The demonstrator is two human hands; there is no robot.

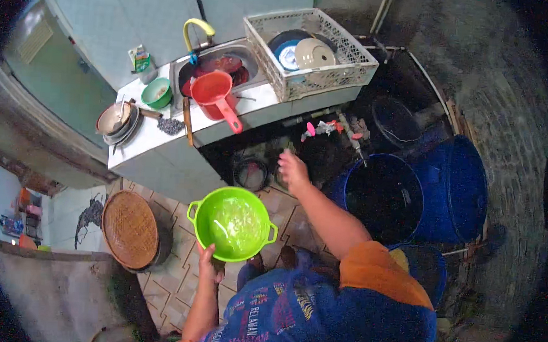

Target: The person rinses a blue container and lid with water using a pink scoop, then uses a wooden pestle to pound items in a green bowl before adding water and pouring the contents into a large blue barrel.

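My left hand [208, 264] grips the near left rim of a bright green plastic basin [230, 250] with two loop handles. Shiny glints show on its inside; whether water stands in it I cannot tell. Held out in front of my body, the basin is above the tiled floor. My right hand [293, 172] is in the air to the right of the basin, in front of the dark space under the counter. Its fingers are loosely apart and nothing shows in them. On the counter above, a red long-handled dipper [211, 88] rests at the sink's near edge.
The sink [255, 65] holds red dishes beneath a yellow tap [199, 26]. A white crate [328, 81] of plates stands to its right. Stacked bowls [117, 120] and a green bowl [156, 94] lie left. Blue barrels [465, 187] and a woven tray [129, 228] flank me.
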